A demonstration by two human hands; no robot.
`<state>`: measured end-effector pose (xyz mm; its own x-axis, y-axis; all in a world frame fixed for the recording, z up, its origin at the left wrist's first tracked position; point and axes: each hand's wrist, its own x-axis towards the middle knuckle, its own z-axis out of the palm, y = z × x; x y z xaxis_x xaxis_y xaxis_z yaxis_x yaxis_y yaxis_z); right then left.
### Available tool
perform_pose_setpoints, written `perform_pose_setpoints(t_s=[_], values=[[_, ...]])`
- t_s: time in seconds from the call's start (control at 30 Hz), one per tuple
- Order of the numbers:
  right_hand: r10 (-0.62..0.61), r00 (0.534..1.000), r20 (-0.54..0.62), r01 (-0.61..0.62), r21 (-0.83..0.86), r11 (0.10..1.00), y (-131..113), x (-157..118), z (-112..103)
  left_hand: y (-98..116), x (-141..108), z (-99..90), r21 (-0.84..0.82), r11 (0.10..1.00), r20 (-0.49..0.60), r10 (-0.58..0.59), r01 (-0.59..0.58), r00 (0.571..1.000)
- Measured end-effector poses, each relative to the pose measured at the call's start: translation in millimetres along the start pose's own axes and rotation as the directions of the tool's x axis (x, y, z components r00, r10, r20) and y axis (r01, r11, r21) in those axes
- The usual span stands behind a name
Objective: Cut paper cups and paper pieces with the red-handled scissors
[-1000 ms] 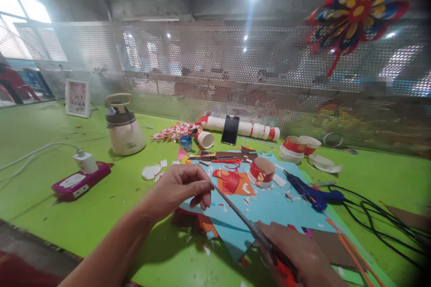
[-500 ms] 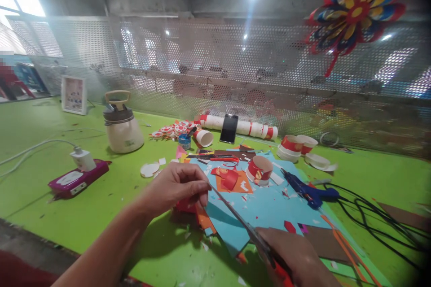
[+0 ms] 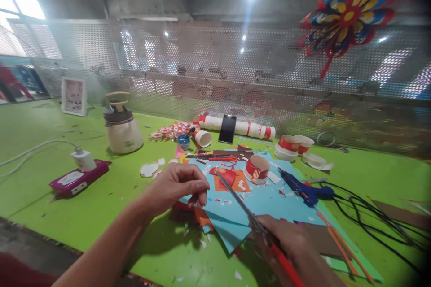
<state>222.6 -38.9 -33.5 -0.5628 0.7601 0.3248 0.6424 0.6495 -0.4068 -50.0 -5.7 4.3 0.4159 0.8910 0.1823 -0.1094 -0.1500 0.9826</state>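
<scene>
My right hand (image 3: 289,244) is wrapped round the red handle of a pair of scissors (image 3: 251,215), whose long blades point up and to the left over the blue paper (image 3: 235,228). To the left, my left hand (image 3: 183,186) has its thumb and fingers pinched together; anything between them is too small to make out. Beyond the blade tips lies a red paper piece (image 3: 227,176) on an orange sheet (image 3: 243,184). A red and white paper ring (image 3: 257,169) stands beside it.
Right of the paper lie a blue glue gun (image 3: 305,190) and black cables. A purple power strip (image 3: 79,179), a kettle (image 3: 124,132) and a photo frame (image 3: 74,96) are at left. Behind are a phone (image 3: 227,129), a long white tube (image 3: 261,131) and a blue jar (image 3: 183,141).
The scissors' tips have moved away from my left fingers, up and to the right, over the red paper. My left hand has stayed nearly in place.
</scene>
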Motion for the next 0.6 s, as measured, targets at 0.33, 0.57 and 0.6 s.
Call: perform_pose_setpoints(t_s=[0.33, 0.57, 0.6], values=[[-0.01, 0.992, -0.128, 0.015, 0.042, 0.999, 2.4, 2.5, 6.1, -1.6, 1.3, 2.3, -0.161, 0.983, -0.072, 0.075, -0.086, 0.995], [-0.043, 0.992, -0.121, 0.054, 0.093, 0.994, -3.5, -0.3, 3.6, -8.6, 2.9, 8.9, -0.079, 0.993, -0.114, 0.08, -0.089, 0.99], [-0.057, 0.992, -0.115, 0.068, 0.092, 0.994, -5.2, -0.7, 1.3, -9.9, 3.1, 10.0, -0.073, 0.994, -0.11, 0.077, -0.086, 0.991]])
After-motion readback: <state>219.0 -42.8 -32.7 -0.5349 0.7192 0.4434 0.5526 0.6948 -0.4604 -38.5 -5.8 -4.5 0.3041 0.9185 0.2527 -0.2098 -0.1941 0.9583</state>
